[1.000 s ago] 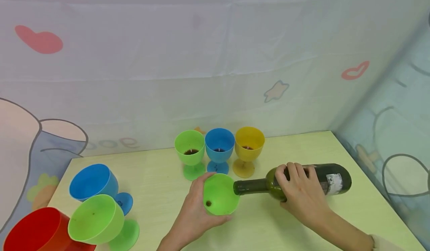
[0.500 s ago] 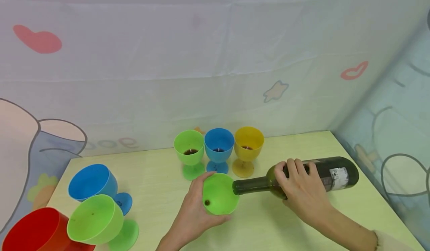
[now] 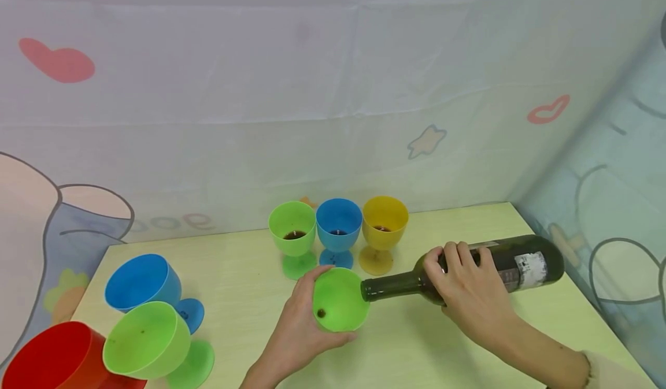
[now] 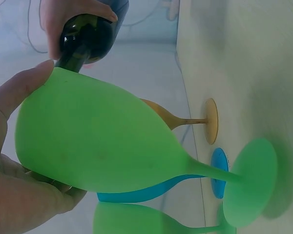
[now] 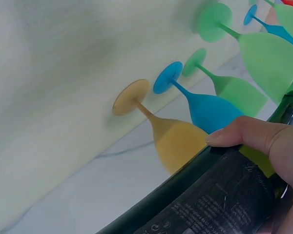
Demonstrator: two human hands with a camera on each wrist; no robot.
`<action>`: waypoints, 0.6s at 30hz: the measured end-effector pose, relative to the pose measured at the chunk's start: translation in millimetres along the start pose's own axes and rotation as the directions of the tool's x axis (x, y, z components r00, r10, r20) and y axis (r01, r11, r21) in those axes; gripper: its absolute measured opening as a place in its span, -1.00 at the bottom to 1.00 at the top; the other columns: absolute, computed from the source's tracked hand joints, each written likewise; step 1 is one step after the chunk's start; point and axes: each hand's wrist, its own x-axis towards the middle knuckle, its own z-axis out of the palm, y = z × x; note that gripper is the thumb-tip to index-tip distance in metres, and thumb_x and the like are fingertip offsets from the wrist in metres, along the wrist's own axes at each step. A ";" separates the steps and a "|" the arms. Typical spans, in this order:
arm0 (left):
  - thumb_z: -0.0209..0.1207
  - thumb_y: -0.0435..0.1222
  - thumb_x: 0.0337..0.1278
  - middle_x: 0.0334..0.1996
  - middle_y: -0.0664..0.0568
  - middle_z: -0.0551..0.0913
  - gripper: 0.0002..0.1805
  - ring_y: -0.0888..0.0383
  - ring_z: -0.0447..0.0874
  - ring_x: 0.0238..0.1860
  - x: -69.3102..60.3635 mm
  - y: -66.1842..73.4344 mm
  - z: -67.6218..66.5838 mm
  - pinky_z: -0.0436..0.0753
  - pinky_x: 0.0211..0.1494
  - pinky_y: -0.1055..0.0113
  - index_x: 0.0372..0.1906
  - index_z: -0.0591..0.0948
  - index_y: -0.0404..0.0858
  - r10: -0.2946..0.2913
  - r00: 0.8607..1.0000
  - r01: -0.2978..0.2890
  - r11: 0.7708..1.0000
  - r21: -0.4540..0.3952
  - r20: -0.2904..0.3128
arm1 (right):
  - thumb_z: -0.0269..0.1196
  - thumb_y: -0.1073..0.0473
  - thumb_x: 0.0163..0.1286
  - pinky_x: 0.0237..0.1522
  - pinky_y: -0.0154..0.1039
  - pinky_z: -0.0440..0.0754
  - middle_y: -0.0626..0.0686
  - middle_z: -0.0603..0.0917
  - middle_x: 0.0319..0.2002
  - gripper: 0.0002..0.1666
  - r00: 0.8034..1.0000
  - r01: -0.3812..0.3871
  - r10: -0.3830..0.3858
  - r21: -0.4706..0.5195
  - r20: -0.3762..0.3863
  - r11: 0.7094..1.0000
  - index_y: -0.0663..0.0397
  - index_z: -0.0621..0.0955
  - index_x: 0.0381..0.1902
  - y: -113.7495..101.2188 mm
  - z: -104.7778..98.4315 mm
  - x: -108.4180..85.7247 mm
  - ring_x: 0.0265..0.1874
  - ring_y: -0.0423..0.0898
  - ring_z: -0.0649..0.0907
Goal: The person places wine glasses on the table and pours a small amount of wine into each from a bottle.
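My left hand (image 3: 299, 325) curls round the bowl of a light green plastic goblet (image 3: 340, 305); the left wrist view shows its stem and foot (image 4: 251, 183) close to the table, but I cannot tell whether it touches. A small dark spot lies inside the bowl. My right hand (image 3: 470, 296) grips a dark green wine bottle (image 3: 520, 265) round its shoulder and body, tilted with its base higher than its mouth. The bottle's neck (image 3: 392, 286) ends at the goblet's right rim. No stream of liquid is visible. In the right wrist view the bottle's dark label (image 5: 210, 200) shows.
Behind stand a green goblet (image 3: 293, 227), a blue goblet (image 3: 338, 224) and a yellow goblet (image 3: 385, 224), each with dark liquid inside. At left are a blue goblet (image 3: 145, 285), a green goblet (image 3: 151, 340) and a red goblet (image 3: 57, 357). A printed cloth (image 3: 250, 88) hangs behind the table.
The bottle's base has risen and shifted to the right, so the bottle tilts more steeply, its mouth still at the goblet's rim. My left hand and its goblet have hardly moved.
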 end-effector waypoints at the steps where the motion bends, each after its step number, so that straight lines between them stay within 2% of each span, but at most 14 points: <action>1: 0.52 -0.17 -0.53 0.10 -0.09 0.36 0.01 -0.10 0.38 0.00 -0.2 -0.7 0.0 0.47 -0.12 0.04 0.23 0.24 -0.11 0.003 1.000 -0.003 1.000 0.001 -0.001 | 0.44 0.18 -0.51 -0.43 0.10 0.43 0.29 0.42 -0.43 -0.24 1.000 0.002 -0.002 -0.003 -0.001 1.000 0.29 0.36 -0.25 -0.4 -0.2 0.0 -0.46 0.20 0.46; 10: 0.53 -0.16 -0.54 0.07 -0.04 0.39 0.01 -0.09 0.37 0.00 -0.3 -2.5 0.3 0.45 -0.15 0.07 0.22 0.25 -0.10 0.000 1.000 0.000 1.000 0.010 -0.005 | 0.40 0.23 -0.34 -0.44 0.07 0.43 0.29 0.42 -0.44 -0.35 1.000 0.024 -0.024 -0.045 -0.012 0.999 0.29 0.35 -0.25 -1.8 -3.2 2.3 -0.46 0.19 0.45; 18: 0.52 -0.16 -0.54 0.06 -0.05 0.40 0.01 -0.10 0.37 -0.01 0.8 -1.5 0.1 0.46 -0.15 0.05 0.22 0.26 -0.12 -0.017 1.000 0.017 1.000 0.018 0.006 | 0.39 0.24 -0.27 -0.44 0.06 0.43 0.28 0.43 -0.44 -0.40 0.999 0.033 -0.033 -0.060 0.000 0.998 0.30 0.35 -0.25 -2.7 -4.6 3.1 -0.46 0.18 0.45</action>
